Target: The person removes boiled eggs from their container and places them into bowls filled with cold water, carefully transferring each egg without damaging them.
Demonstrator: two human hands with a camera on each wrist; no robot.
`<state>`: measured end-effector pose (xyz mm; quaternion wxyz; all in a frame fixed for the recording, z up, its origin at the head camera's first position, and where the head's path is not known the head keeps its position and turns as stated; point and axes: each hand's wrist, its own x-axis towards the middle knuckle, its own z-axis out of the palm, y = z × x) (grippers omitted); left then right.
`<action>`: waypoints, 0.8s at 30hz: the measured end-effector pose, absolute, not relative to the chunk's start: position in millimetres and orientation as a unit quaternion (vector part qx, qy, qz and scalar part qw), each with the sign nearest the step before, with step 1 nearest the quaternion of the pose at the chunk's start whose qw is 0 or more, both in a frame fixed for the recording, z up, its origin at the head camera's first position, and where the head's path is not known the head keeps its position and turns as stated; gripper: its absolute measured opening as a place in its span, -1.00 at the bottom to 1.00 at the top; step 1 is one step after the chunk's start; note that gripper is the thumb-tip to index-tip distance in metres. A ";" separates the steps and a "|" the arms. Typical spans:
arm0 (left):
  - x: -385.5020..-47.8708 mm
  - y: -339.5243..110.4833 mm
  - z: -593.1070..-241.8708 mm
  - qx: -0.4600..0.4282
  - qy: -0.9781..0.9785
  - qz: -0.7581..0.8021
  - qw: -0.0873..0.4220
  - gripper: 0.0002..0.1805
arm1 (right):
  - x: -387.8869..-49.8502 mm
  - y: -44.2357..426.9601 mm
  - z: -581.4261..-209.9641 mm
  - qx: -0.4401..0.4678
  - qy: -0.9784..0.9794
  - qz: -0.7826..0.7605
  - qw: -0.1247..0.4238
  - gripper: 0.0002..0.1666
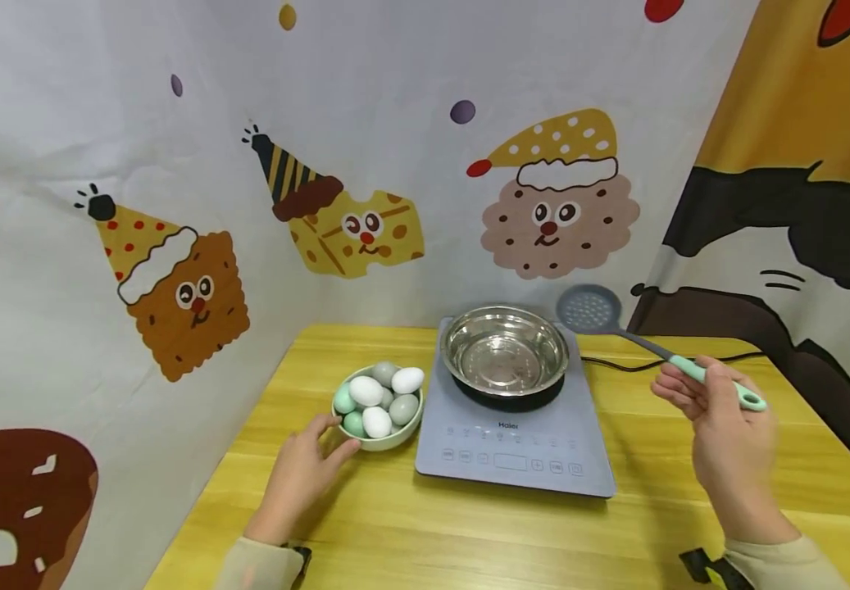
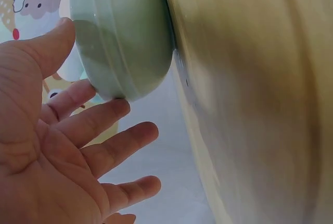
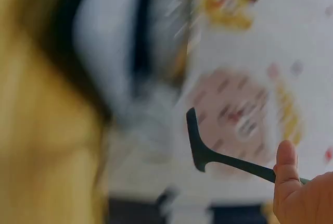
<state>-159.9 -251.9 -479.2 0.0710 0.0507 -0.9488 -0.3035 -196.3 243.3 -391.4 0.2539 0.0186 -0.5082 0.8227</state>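
Note:
A pale green bowl (image 1: 388, 444) full of white, grey and mint eggs (image 1: 376, 422) sits on the table, left of the cooker. My left hand (image 1: 306, 463) is at its near left side. The left wrist view shows the spread fingers (image 2: 117, 148) of that hand, with thumb and a fingertip at the bowl's wall (image 2: 125, 31). My right hand (image 1: 727, 430) holds a skimmer (image 1: 590, 310) by its mint handle, raised right of the cooker. Its grey perforated head is level with the rim of a steel pan (image 1: 504, 385). In the right wrist view the thumb (image 3: 286, 166) lies along the handle.
The pan stands on a grey induction cooker (image 1: 516, 479) with a touch panel along its front. A black cord (image 1: 620, 366) runs from it to the right. Behind the wooden table (image 1: 365, 533) hangs a printed cloth (image 1: 395, 65), which also closes off both sides.

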 end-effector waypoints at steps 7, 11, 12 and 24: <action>-149.8 -269.1 -475.2 0.053 -0.957 -0.277 0.066 -0.37 | -192.0 306.8 -446.6 -0.115 -0.561 0.803 0.169 -0.73; -141.3 -279.0 -474.5 0.058 -0.958 -0.273 0.070 -0.37 | -180.7 315.9 -472.2 -0.057 -0.584 0.807 0.070 -0.43; -139.1 -281.3 -474.5 0.061 -0.957 -0.276 0.070 -0.37 | -176.7 319.4 -477.3 -0.034 -0.585 0.810 0.039 -0.30; -137.1 -327.5 -461.8 0.021 -0.974 -0.213 0.073 -0.16 | -145.9 367.1 -473.7 -0.162 -0.796 0.507 -0.289 0.45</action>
